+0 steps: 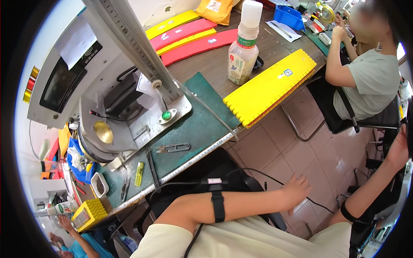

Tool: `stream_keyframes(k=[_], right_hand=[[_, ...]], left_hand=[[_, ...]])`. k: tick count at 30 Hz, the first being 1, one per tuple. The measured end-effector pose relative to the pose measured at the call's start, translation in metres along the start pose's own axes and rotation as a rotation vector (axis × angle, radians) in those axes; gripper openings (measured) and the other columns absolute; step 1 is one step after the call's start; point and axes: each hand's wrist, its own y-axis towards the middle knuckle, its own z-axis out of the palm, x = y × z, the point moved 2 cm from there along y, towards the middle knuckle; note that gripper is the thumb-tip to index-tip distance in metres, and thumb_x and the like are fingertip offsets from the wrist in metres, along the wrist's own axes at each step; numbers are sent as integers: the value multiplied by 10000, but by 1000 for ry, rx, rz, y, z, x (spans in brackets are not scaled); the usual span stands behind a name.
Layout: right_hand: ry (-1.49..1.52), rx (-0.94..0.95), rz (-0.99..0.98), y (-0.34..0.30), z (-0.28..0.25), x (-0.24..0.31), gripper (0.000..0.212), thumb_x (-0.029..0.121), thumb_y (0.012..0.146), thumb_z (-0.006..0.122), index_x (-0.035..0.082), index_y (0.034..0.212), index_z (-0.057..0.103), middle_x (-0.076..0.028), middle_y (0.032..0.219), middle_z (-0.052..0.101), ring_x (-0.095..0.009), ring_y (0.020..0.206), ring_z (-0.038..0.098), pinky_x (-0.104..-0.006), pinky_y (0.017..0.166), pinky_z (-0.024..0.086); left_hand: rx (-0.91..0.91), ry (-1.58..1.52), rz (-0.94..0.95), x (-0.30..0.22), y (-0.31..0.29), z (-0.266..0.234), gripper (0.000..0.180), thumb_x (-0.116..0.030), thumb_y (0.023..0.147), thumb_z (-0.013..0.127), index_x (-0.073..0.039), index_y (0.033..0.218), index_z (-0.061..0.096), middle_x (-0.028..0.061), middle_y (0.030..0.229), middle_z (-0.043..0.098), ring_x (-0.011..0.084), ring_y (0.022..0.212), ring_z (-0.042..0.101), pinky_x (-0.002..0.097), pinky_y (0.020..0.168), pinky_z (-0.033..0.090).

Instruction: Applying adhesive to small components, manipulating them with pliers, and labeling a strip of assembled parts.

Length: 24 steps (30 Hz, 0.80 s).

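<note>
My left hand point(297, 191) hangs in the air over the tiled floor, to the right of the bench. Its fingers are loosely bent and slightly apart. A thin pale edge shows just below it; I cannot tell whether the hand touches that. My right hand point(401, 146) is raised at the far right rim, against something dark there, and its fingers are mostly cut off. A black strap point(218, 206) with a small device and cable circles my left arm. Thread snips point(173, 148), a yellow-green lighter point(139, 173) and tweezers point(125, 188) lie on the green mat point(202, 103).
A machine with a screen point(62, 86) and metal column point(133, 43) stands at left. A bottle point(243, 51) and yellow foam strips point(275, 86) lie along the bench edge. A seated co-worker point(365, 77) is at the upper right; another person's arm point(73, 232) shows lower left.
</note>
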Motion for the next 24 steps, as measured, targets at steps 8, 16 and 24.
stream_keyframes(k=[8,16,24], right_hand=[[-272,-289,-68,-32,46,-139,146,124,1004,571,2,1076,608,-47,955,596,-119,795,493,-275,736,432],[-633,-2,30,-63,99,-242,103,62,979,608,3,1057,643,15,934,614,-54,841,532,-202,782,436],[-704,33,79,-55,103,-307,98,103,953,658,17,997,673,44,879,624,-29,778,533,-198,733,441]], left_hand=[[-361,160,-61,13,-59,-103,432,-164,832,689,5,1206,556,183,1248,542,329,1190,506,450,989,421],[-855,105,-129,84,-61,-228,253,-7,908,524,30,1144,608,177,1138,621,376,1066,599,434,930,490],[-732,142,-151,155,-5,-256,328,-44,960,492,36,1273,551,221,1233,590,395,1134,582,440,983,469]])
